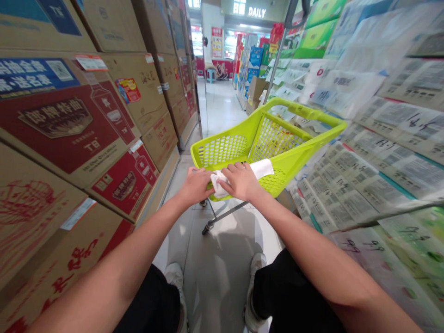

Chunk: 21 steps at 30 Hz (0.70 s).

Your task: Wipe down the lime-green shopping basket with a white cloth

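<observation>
A lime-green plastic shopping cart (222,150) stands in the aisle just ahead of my knees. My left hand (196,185) grips the cart's near rim with its fingers curled over the edge. My right hand (241,180) lies palm down on a white cloth (260,168) that is draped over the same rim, with its fingers pressed onto the fabric. The two hands are almost touching, with a bunched part of the cloth between them. The cart's basket looks empty apart from the cloth.
Stacked brown and red cardboard boxes (79,125) wall the left side. Shelves of plastic-wrapped packs (378,138) line the right. The tiled floor (217,106) runs ahead to a brighter shop area with more stacked goods. My shoes (175,275) and dark shorts show below.
</observation>
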{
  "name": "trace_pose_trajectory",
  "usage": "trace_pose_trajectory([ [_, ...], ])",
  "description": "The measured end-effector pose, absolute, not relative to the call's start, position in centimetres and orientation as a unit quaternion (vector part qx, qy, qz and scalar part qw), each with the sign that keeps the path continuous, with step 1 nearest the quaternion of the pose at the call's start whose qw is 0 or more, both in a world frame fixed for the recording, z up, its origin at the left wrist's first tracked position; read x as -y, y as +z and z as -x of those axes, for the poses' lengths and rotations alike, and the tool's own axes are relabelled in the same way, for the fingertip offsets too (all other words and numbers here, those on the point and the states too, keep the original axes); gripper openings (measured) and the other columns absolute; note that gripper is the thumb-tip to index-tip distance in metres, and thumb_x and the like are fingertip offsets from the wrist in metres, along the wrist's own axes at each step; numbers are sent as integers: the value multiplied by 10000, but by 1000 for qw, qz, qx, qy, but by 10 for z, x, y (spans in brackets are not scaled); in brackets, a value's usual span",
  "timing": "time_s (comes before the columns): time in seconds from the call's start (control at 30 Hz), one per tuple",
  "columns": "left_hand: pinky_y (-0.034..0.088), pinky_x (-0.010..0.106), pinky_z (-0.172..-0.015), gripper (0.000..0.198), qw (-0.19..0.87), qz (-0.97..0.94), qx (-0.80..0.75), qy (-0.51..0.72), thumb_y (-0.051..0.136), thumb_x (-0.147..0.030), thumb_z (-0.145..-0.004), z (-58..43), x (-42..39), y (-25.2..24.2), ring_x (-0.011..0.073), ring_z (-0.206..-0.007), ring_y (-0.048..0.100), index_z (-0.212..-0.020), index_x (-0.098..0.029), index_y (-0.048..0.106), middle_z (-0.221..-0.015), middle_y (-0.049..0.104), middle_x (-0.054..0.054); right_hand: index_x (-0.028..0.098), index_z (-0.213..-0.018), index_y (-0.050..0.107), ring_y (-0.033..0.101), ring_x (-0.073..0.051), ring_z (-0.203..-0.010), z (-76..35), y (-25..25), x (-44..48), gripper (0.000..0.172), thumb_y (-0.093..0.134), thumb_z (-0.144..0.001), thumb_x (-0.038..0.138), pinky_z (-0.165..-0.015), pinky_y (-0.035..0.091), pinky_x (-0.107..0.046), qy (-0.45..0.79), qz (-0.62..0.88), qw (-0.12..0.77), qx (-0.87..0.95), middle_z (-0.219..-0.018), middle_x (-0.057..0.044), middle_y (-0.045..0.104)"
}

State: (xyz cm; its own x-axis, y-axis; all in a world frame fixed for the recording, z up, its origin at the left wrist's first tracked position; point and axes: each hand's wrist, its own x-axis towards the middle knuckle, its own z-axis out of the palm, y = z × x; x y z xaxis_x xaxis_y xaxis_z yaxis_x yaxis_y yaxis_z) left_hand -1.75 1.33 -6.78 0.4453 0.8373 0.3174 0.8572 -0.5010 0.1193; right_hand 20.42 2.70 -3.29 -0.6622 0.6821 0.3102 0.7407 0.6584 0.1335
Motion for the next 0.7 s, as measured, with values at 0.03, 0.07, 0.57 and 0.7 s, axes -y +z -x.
trace_pose_trajectory([
  [0.03, 355, 521, -982, 169, 29, 849, 500, -166, 626, -386, -992, 20, -14, -67, 320, -1035, 661, -1000, -224, 670, -1026, 772, 81, 193, -1165, 724, 628, -324, -1089, -210, -32, -32, 567, 339, -1115, 607, -915, 332, -434, -123, 405, 116, 898, -1149, -148, 775],
  [0.07, 357, 516, -986, 186, 29, 849, 502, -161, 617, -399, -999, 22, -15, -66, 321, -1039, 659, -1002, -222, 672, -1024, 769, 86, 192, -1131, 737, 640, -316, -1054, -220, -29, -41, 578, 325, -1119, 597, -902, 331, -428, -121, 429, 113, 888, -1103, -143, 783],
  [0.57, 358, 535, -978, 204, 21, 831, 524, -186, 666, -421, -943, 18, -18, -70, 316, -997, 646, -943, -218, 669, -985, 779, 83, 183, -1402, 658, 568, -340, -1169, -216, -40, -30, 616, 410, -1086, 651, -991, 296, -461, -98, 385, 172, 901, -1285, -159, 735],
  [0.7, 354, 529, -989, 161, 2, 845, 505, -174, 655, -385, -953, 30, -22, -68, 314, -1023, 650, -977, -227, 672, -1022, 780, 76, 193, -1214, 735, 597, -317, -1081, -208, -40, -38, 580, 345, -1110, 609, -934, 314, -436, -103, 386, 161, 902, -1142, -139, 762],
])
